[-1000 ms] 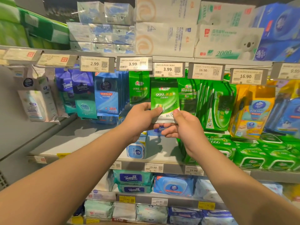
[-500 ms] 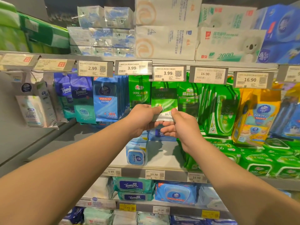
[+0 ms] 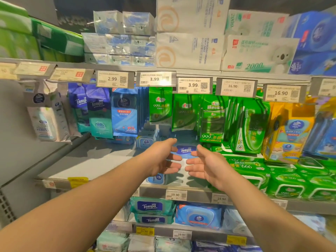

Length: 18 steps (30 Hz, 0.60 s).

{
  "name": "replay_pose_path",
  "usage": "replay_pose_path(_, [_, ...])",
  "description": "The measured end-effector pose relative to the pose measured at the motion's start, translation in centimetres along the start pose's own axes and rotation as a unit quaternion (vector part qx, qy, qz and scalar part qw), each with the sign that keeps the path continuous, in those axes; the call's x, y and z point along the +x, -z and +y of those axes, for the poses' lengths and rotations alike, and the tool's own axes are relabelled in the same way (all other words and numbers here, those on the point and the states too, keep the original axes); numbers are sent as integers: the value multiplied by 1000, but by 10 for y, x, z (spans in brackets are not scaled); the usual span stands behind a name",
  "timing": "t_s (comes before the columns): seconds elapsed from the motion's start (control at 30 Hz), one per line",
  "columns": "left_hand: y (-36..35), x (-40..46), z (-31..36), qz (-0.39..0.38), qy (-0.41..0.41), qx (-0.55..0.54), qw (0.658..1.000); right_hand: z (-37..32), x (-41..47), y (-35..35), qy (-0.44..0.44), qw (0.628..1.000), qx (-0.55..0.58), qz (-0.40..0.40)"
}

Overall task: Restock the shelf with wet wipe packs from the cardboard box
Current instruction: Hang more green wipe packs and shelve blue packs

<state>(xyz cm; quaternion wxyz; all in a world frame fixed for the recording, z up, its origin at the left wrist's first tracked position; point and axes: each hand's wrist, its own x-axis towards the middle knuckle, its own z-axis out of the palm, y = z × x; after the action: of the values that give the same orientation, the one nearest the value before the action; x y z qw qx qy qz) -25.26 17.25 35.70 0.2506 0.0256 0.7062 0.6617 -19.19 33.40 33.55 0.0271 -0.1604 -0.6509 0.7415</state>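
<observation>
With both the left hand (image 3: pixel 164 160) and right hand (image 3: pixel 205 167) spread and empty, the green wipe pack (image 3: pixel 183 113) hangs far behind; an incomplete hook seating could let it drop.

We see the green wet wipe pack (image 3: pixel 185 113) hanging upright under the shelf's top front edge, just below the middle 3.99 price tag (image 3: pixel 193 85). Flat glossy sachet, white logo near the top, faint "999" print, a bit blurred. A matching green pack (image 3: pixel 160 106) hangs just beside it toward the shelf's left end, bigger green packs (image 3: pixel 211 119) toward the right end. No cardboard box in view.
</observation>
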Motion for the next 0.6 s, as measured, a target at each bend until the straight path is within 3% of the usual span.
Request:
replay_pose_path(0.37, [25, -37, -48, 13, -5, 140, 990, 18, -45, -4, -9, 989, -146, 14])
replay_pose_path(0.6, [42, -66, -85, -15, -79, 355, 931, 47, -69, -14, 90, 929, -358, 5])
